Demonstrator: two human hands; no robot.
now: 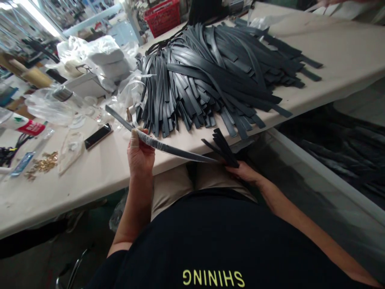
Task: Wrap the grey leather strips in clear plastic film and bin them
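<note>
My left hand [140, 154] is closed on a long dark grey strap [176, 150], near its far end, with a pale wrapping on the thumb. The strap runs across my lap toward my right hand [245, 172]. That hand is closed around a small bundle of black straps [225, 147], whose ends point up and away from me. Whether the long strap's near end is also in its fingers, I cannot tell. Just beyond both hands, a large heap of dark flat straps [207, 76] lies fanned over the table, its cut ends facing me.
A phone [98, 136], brass-coloured small parts [46, 162] and clear plastic bags [48, 106] lie on the table [102, 172] at left. Behind stands a red basket [162, 18]. At right, below the table edge, a bin [333, 172] holds dark material. Another person's hand shows top right.
</note>
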